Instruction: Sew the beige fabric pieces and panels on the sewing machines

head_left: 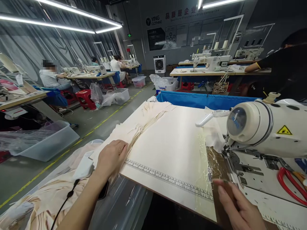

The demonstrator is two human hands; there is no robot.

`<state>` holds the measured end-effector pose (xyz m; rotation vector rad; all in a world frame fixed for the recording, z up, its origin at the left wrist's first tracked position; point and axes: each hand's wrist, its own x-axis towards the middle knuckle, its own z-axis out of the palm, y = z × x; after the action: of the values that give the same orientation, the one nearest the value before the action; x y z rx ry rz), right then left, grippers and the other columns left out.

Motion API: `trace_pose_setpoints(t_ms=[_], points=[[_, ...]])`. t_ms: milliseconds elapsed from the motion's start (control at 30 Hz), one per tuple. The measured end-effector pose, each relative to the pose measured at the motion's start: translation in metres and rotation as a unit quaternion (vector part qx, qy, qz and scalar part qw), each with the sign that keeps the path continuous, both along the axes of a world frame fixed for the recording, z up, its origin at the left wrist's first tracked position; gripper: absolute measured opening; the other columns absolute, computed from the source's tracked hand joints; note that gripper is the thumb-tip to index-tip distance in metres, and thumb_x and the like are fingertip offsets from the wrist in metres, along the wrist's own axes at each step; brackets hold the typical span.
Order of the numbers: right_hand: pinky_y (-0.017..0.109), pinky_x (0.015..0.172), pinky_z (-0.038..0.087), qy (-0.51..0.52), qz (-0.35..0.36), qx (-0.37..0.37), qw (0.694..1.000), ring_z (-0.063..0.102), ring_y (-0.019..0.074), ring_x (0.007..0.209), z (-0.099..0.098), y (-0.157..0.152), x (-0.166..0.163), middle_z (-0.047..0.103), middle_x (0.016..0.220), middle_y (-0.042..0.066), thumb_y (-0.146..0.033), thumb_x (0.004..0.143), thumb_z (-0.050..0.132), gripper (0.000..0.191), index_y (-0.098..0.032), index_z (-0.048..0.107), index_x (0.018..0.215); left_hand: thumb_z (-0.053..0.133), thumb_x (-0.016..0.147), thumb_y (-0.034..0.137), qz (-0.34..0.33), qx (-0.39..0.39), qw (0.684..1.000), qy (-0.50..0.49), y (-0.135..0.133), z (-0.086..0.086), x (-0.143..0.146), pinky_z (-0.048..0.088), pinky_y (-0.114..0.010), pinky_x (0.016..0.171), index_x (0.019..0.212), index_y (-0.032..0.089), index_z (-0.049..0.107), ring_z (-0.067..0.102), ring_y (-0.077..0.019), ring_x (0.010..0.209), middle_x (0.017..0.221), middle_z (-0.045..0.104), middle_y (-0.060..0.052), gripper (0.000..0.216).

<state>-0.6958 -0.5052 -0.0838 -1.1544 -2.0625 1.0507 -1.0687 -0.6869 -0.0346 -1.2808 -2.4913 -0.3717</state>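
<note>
My left hand (pixel 112 158) is at the left edge of the white sewing table (pixel 172 143), its fingers curled on a bunch of cream fabric (pixel 137 132). The fabric runs in gathered layers along that edge toward the far side. My right hand (pixel 240 204) lies at the near right, over a brown taped strip (pixel 217 163) beside the sewing machine (pixel 259 127). Its thumb and fingers are extended, with nothing visible in them. A printed ruler (pixel 168 179) crosses the table between my hands. Some pale fabric (pixel 213 135) sits close to the machine's needle area.
Red-handled scissors (pixel 291 185) lie right of the machine bed. A white device (pixel 83 166) with a black cable rests on heaped cream fabric (pixel 45 198) at lower left. Blue cloth (pixel 206 100) borders the table's far side. A co-worker (pixel 285 64) sits at far right.
</note>
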Motion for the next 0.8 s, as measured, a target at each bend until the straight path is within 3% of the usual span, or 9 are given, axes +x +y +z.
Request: trace_pose_setpoints(t_ms=[67, 167, 333, 467, 600, 667, 733, 800], points=[[0.025, 0.057, 0.055, 0.049, 0.051, -0.083, 0.994, 0.068, 0.0193, 0.063, 0.007, -0.005, -0.017, 0.071, 0.08, 0.002, -0.06, 0.097, 0.049, 0.05, -0.024, 0.064, 0.128, 0.033, 0.095, 0.036, -0.025, 0.005, 0.999, 0.022, 0.006, 0.003, 0.008, 0.05, -0.034, 0.075, 0.085, 0.02, 0.068, 0.066, -0.0233, 0.085, 0.093, 0.073, -0.006, 0.039], [0.031, 0.068, 0.056, 0.091, 0.108, -0.141, 0.98, 0.069, 0.0198, 0.072, 0.008, -0.009, -0.038, 0.071, 0.091, 0.005, -0.062, 0.099, 0.046, 0.055, -0.023, 0.058, 0.135, 0.033, 0.096, 0.035, -0.037, 0.024, 0.998, 0.032, 0.007, 0.011, 0.015, 0.049, -0.034, 0.074, 0.083, 0.021, 0.066, 0.066, -0.0235, 0.085, 0.092, 0.073, -0.006, 0.038], [0.036, 0.068, 0.058, 0.137, 0.17, -0.236, 0.947, 0.072, 0.0238, 0.083, 0.005, -0.006, -0.058, 0.07, 0.103, 0.012, -0.069, 0.096, 0.049, 0.066, -0.02, 0.051, 0.14, 0.033, 0.097, 0.038, -0.062, 0.051, 0.994, -0.069, 0.009, 0.013, 0.028, 0.047, -0.029, 0.06, 0.093, 0.023, 0.061, 0.066, -0.0198, 0.067, 0.079, 0.071, -0.001, 0.032], [0.041, 0.081, 0.059, 0.208, 0.174, -0.359, 0.893, 0.071, 0.026, 0.096, 0.014, 0.001, -0.094, 0.066, 0.12, 0.015, -0.064, 0.087, 0.066, 0.079, -0.02, 0.041, 0.148, 0.03, 0.101, 0.03, -0.225, 0.011, 0.967, -0.118, 0.036, -0.013, 0.071, 0.05, -0.027, 0.061, 0.104, 0.022, 0.058, 0.069, -0.0183, 0.069, 0.08, 0.072, -0.001, 0.029], [0.036, 0.072, 0.059, 0.251, 0.146, -0.377, 0.88, 0.071, 0.0207, 0.081, 0.018, 0.008, -0.129, 0.068, 0.106, 0.009, -0.048, 0.085, 0.07, 0.056, -0.019, 0.055, 0.131, 0.039, 0.095, 0.016, -0.384, -0.105, 0.915, -0.061, 0.066, -0.036, 0.142, 0.045, -0.029, 0.051, 0.088, 0.019, 0.059, 0.063, -0.0194, 0.056, 0.069, 0.067, -0.004, 0.022], [0.031, 0.063, 0.055, 0.26, 0.123, -0.359, 0.888, 0.066, 0.017, 0.066, 0.018, 0.011, -0.129, 0.067, 0.087, 0.004, -0.045, 0.082, 0.071, 0.043, -0.017, 0.062, 0.113, 0.047, 0.095, 0.019, -0.498, -0.121, 0.853, -0.098, 0.072, -0.035, 0.165, 0.046, -0.028, 0.053, 0.084, 0.02, 0.059, 0.062, -0.0172, 0.058, 0.07, 0.066, -0.001, 0.016], [0.027, 0.056, 0.05, 0.26, 0.107, -0.335, 0.899, 0.06, 0.0135, 0.057, 0.017, 0.009, -0.112, 0.064, 0.075, 0.0, -0.044, 0.08, 0.073, 0.037, -0.016, 0.064, 0.102, 0.05, 0.098, 0.027, -0.564, -0.079, 0.803, -0.176, 0.077, -0.026, 0.167, 0.048, -0.025, 0.06, 0.088, 0.021, 0.06, 0.063, -0.0146, 0.066, 0.075, 0.068, 0.001, 0.016], [0.025, 0.056, 0.047, 0.252, 0.106, -0.323, 0.906, 0.056, 0.0123, 0.054, 0.017, 0.002, -0.082, 0.063, 0.071, -0.001, -0.046, 0.082, 0.072, 0.037, -0.015, 0.065, 0.101, 0.042, 0.102, 0.029, -0.534, 0.004, 0.816, -0.223, 0.088, -0.015, 0.151, 0.051, -0.025, 0.067, 0.094, 0.021, 0.061, 0.064, -0.014, 0.074, 0.082, 0.068, 0.0, 0.022]])
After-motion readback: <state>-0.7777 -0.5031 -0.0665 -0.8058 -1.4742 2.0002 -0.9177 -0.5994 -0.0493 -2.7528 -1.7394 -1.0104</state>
